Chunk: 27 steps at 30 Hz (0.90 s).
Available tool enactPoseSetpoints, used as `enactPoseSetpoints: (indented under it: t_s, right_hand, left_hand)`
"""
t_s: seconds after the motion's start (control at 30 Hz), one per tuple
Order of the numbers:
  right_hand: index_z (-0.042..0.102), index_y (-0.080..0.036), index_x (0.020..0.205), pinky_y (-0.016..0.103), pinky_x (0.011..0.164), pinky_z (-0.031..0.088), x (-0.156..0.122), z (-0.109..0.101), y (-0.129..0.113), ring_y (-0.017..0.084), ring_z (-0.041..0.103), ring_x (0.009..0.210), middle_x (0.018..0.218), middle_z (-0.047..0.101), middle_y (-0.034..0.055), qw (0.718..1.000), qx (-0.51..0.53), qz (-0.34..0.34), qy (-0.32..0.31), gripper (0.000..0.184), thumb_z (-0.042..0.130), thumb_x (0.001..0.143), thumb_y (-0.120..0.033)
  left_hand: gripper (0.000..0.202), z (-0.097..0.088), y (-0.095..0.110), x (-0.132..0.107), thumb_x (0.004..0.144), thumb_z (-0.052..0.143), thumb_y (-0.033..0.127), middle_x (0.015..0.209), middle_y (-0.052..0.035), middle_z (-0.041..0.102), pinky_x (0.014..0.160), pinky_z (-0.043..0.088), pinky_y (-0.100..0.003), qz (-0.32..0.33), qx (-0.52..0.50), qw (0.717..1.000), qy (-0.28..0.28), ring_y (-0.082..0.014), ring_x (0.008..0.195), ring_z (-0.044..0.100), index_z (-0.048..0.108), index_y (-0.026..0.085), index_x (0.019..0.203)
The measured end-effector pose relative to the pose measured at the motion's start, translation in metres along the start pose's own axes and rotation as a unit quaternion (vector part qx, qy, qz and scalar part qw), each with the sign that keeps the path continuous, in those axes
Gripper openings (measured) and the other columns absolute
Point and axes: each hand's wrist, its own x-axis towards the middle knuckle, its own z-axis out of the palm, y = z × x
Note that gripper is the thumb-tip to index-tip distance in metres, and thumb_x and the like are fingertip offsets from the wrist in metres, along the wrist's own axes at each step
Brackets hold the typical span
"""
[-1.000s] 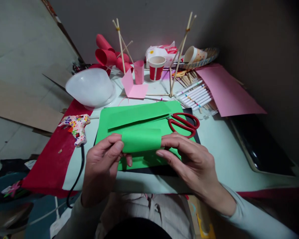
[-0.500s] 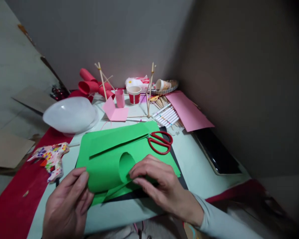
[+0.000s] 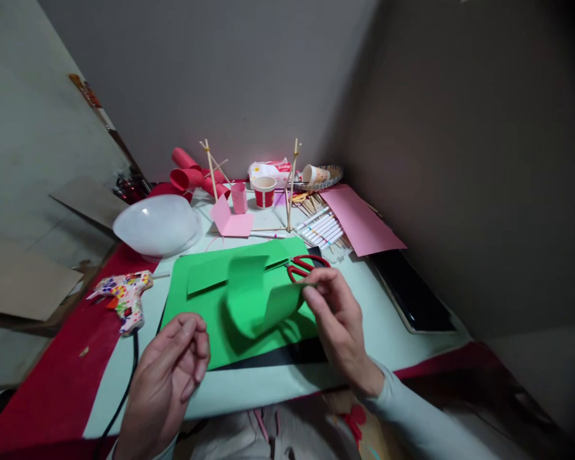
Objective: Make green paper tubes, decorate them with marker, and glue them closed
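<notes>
A curled piece of green paper (image 3: pixel 246 306) hangs from my right hand (image 3: pixel 340 319); the thumb and fingers pinch its right edge. My left hand (image 3: pixel 172 364), fingers curled in and thumb against them, shows nothing in its grasp and sits left of the paper, apart from it. Under the curled piece lie green sheets (image 3: pixel 186 332) on a black sheet (image 3: pixel 287 352). A narrower green strip (image 3: pixel 206 275) rests on top of them. Red-handled scissors (image 3: pixel 311 260) lie just beyond my right hand, which partly covers their handles.
A flower-patterned glue gun (image 3: pixel 127 297) with a cord lies at the left, near a whitish bowl (image 3: pixel 156 223). Farther back stand stick frames (image 3: pixel 292 185), a red paper cup (image 3: pixel 264 193), pink card (image 3: pixel 234 223) and red tubes (image 3: pixel 186 177). Markers (image 3: pixel 323 229) lie beside a pink sheet (image 3: pixel 364 223).
My left hand has let go of the green paper. The rolled tube has sprung open into a loose curl, and my right hand has lifted it by one edge.
</notes>
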Motion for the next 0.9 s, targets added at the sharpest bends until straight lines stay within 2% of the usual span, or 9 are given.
enactPoseSetpoints:
  t_s: [0.07,0.13,0.3,0.4,0.5,0.6,0.7,0.8,0.9]
  right_hand:
    - [0.060,-0.025,0.100,0.025,0.065,0.042,0.007,-0.002,-0.001,0.013,0.049,0.070,0.082,0.053,-0.0038,0.998,-0.021,-0.007,0.066,0.004,0.058,0.101,-0.028]
    - [0.060,-0.024,0.100,0.025,0.061,0.037,0.014,-0.004,-0.007,0.013,0.043,0.066,0.078,0.049,-0.0044,0.998,-0.028,-0.009,0.060,0.004,0.059,0.100,-0.028]
    - [0.060,-0.021,0.106,0.025,0.057,0.032,0.037,-0.004,-0.033,0.011,0.040,0.062,0.075,0.047,-0.0054,0.985,-0.066,-0.018,-0.159,0.011,0.062,0.099,-0.030]
    - [0.057,-0.021,0.115,0.024,0.061,0.035,0.051,0.004,-0.048,0.010,0.043,0.062,0.079,0.053,-0.0056,0.940,-0.131,-0.033,-0.313,0.021,0.063,0.101,-0.036]
    - [0.055,-0.021,0.126,0.026,0.071,0.041,0.063,0.013,-0.063,0.013,0.058,0.076,0.094,0.065,-0.0004,0.893,-0.171,-0.055,-0.412,0.032,0.062,0.102,-0.043]
    - [0.050,-0.023,0.138,0.027,0.079,0.045,0.069,0.010,-0.072,0.018,0.065,0.096,0.112,0.067,0.0041,0.874,-0.188,-0.026,-0.447,0.051,0.068,0.098,-0.048]
    - [0.049,-0.023,0.143,0.027,0.077,0.046,0.070,-0.006,-0.065,0.022,0.066,0.102,0.108,0.067,0.0037,0.858,-0.256,0.028,-0.444,0.066,0.080,0.089,-0.046]
    - [0.061,-0.017,0.126,0.025,0.067,0.043,0.065,-0.023,-0.040,0.017,0.065,0.082,0.089,0.067,0.0008,0.836,-0.363,0.040,-0.410,0.039,0.074,0.095,-0.036]
    - [0.064,-0.015,0.115,0.025,0.066,0.041,0.055,-0.030,-0.014,0.015,0.064,0.076,0.091,0.070,0.0025,0.806,-0.464,0.005,-0.367,0.022,0.071,0.097,-0.025]
  left_hand:
    - [0.046,-0.003,0.000,-0.001,0.056,0.095,0.049,0.058,0.0040,0.056,0.033,0.031,-0.012,0.019,0.007,1.000,0.002,-0.0053,0.043,0.044,0.067,0.018,0.077]
    - [0.048,-0.005,0.002,-0.001,0.055,0.096,0.049,0.061,0.0026,0.059,0.038,0.038,-0.013,0.045,0.008,0.999,0.019,-0.0065,0.048,0.049,0.068,0.018,0.078]
    - [0.042,0.002,0.010,-0.003,0.075,0.082,0.056,0.075,-0.0027,0.066,0.046,0.047,-0.019,0.131,0.024,0.990,-0.045,-0.0133,0.064,0.060,0.072,0.019,0.090]
    - [0.044,0.015,0.016,-0.009,0.077,0.081,0.055,0.086,-0.0039,0.068,0.046,0.049,-0.019,0.134,0.050,0.980,-0.135,-0.0135,0.067,0.060,0.074,0.018,0.099]
    - [0.035,0.026,0.019,-0.015,0.073,0.087,0.044,0.071,0.0029,0.060,0.040,0.044,-0.016,0.089,0.092,0.978,-0.162,-0.0079,0.054,0.052,0.070,0.019,0.092]
    - [0.039,0.024,0.018,-0.013,0.067,0.089,0.043,0.066,0.0060,0.058,0.035,0.041,-0.016,0.099,0.068,0.988,-0.096,-0.0069,0.046,0.049,0.065,0.020,0.088]
    - [0.040,0.006,0.013,-0.005,0.066,0.088,0.042,0.068,0.0063,0.060,0.035,0.044,-0.016,0.147,0.076,0.986,-0.003,-0.0079,0.047,0.053,0.062,0.021,0.088]
    - [0.036,-0.016,0.005,0.004,0.074,0.082,0.047,0.061,0.0066,0.059,0.040,0.048,-0.019,0.179,0.203,0.962,0.022,-0.0099,0.044,0.057,0.061,0.022,0.090]
    - [0.041,-0.032,-0.004,0.009,0.078,0.076,0.055,0.065,0.0045,0.062,0.043,0.053,-0.025,0.215,0.326,0.919,0.052,-0.0147,0.044,0.062,0.060,0.022,0.098]
